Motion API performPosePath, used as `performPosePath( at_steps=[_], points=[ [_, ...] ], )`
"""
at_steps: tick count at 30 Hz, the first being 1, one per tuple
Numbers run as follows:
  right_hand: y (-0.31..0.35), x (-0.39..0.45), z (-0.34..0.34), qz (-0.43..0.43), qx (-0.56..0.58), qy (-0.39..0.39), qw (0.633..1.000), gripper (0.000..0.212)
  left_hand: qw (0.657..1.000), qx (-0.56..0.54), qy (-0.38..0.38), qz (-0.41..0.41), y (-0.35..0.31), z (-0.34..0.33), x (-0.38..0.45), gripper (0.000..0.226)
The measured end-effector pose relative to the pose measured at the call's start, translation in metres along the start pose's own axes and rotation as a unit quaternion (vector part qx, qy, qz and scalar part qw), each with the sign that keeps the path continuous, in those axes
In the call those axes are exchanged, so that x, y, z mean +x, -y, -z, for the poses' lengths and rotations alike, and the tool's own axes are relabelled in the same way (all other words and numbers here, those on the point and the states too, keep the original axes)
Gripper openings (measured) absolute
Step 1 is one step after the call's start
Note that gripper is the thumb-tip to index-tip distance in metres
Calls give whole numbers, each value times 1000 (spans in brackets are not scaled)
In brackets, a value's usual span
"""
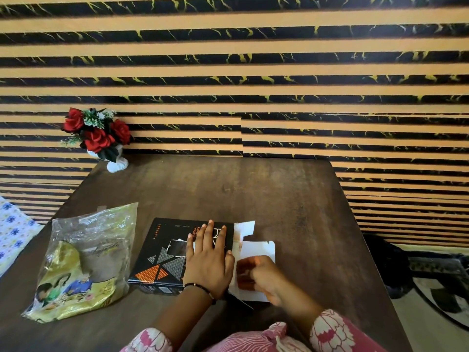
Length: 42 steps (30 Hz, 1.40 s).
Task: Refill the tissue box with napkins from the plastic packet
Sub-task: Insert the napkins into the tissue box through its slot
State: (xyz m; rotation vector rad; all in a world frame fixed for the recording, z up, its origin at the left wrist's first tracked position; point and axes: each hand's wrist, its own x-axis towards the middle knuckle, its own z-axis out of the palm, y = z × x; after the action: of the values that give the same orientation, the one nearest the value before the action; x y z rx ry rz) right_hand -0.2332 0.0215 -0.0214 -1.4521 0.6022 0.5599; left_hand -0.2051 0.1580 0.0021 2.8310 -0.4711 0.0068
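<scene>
A black tissue box (162,252) with orange and grey triangles lies flat on the dark wooden table (279,199), a torn opening in its top. My left hand (209,260) presses flat on the box's right half, fingers spread. The box's right end is open, with white flaps (258,247) sticking out. My right hand (264,278) is blurred at that open end, fingers curled on a flap. To the left lies the clear and yellow plastic packet (83,262), apart from both hands; its napkins cannot be made out.
A white vase of red roses (101,138) stands at the table's far left corner. A flowered cloth (12,229) lies off the left edge. Striped orange and black panels (253,72) back the table. A dark object sits on the floor at right.
</scene>
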Motion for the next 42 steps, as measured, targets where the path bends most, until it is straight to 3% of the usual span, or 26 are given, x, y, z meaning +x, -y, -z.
performPosePath(
  at_steps=[5,10,17,20,22,25,28,30,36,42],
  points=[
    [-5,5,-16,-25,11,78,997,31,1000,1,-6,-2,0,-2,-1,75],
    [-4,-1,-5,-14,29,74,997,33,1000,1,-5,4,1,-2,-1,75],
    [-6,-8,-13,43,-97,76,991,34,1000,5,-4,11,0,-3,3,76],
    [-8,-6,-11,45,-98,77,991,35,1000,8,1,11,0,-3,3,76],
    [-1,-4,-7,65,-61,42,995,35,1000,4,-1,9,0,-3,2,76],
    [14,9,2,117,-21,-98,988,35,1000,-3,-1,6,1,-2,1,75],
    [26,21,13,154,-100,-185,966,52,1000,-7,-2,6,1,-1,1,74],
    [29,20,14,155,-141,-179,961,58,1000,-3,2,6,1,0,2,76],
    [5,11,-3,155,-156,-108,970,48,1000,17,13,9,2,0,2,76],
    [-4,5,-6,169,-208,-65,961,66,999,28,18,-14,2,-2,2,61]
  ],
)
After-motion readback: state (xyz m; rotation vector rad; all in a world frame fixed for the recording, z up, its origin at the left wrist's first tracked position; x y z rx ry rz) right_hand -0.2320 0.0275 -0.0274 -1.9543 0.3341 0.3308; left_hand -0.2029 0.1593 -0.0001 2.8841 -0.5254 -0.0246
